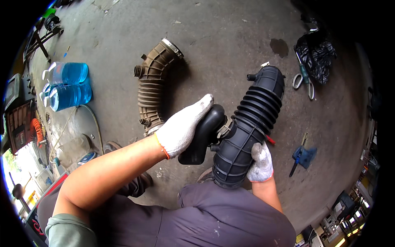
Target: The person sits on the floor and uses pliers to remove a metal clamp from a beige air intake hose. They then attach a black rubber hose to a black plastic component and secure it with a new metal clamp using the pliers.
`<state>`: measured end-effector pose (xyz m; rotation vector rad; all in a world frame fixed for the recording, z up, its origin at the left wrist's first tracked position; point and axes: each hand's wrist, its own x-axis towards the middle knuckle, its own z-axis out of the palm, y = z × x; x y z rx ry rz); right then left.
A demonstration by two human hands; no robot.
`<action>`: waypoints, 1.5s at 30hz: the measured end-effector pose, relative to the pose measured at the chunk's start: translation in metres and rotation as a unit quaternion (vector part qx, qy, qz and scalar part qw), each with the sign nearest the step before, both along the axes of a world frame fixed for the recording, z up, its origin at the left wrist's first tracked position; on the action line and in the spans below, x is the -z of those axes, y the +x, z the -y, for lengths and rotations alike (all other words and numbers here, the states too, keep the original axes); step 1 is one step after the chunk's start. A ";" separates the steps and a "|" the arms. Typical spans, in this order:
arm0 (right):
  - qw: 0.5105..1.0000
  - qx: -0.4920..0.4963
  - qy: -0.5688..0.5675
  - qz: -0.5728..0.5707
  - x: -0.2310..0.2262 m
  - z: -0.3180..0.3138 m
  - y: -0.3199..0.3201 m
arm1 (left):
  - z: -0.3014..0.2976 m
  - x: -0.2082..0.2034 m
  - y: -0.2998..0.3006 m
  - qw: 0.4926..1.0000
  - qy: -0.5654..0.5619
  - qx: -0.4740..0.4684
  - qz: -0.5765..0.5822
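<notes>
Both my hands wear white knit gloves. My left hand (184, 125) grips a short, smooth black elbow hose (203, 136), its fingers mostly hidden behind it. A metal spring clamp (224, 129) sits where that elbow meets the side of a large black corrugated air intake hose (253, 117). My right hand (261, 161) holds the intake hose along its lower right side, thumb on top. The hose is tilted, its lower end at my lap. On the floor ahead lies an older, brown, dusty intake hose (151, 88) with a metal band clamp (172, 46) at its far end.
Scissors (304, 78) lie beside a crumpled black plastic bag (317, 53) at right. Nearer are a blue rag (305, 156) and a slim tool (294, 166). Something red (270, 140) shows behind the intake hose. Jugs of blue liquid (68, 86) stand at left.
</notes>
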<state>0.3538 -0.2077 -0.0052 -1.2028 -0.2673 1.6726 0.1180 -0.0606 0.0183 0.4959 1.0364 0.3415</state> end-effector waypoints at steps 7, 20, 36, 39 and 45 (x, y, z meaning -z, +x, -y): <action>0.998 -0.023 -0.029 -0.054 0.019 0.004 0.002 | 0.001 -0.007 0.002 0.999 0.034 -0.015 -0.001; 0.958 -0.216 -0.028 0.188 0.073 -0.013 -0.013 | -0.014 0.062 -0.028 0.973 0.118 0.182 -0.083; 0.994 -0.067 -0.063 0.059 0.026 -0.007 -0.022 | -0.083 -0.040 -0.015 0.901 0.160 0.343 -0.212; 0.994 -0.095 -0.051 0.031 0.017 -0.008 -0.047 | -0.092 -0.072 -0.028 0.908 0.121 0.375 -0.143; 0.980 -0.188 -0.034 0.050 -0.048 -0.031 -0.028 | -0.122 -0.093 -0.054 0.886 0.085 0.452 -0.054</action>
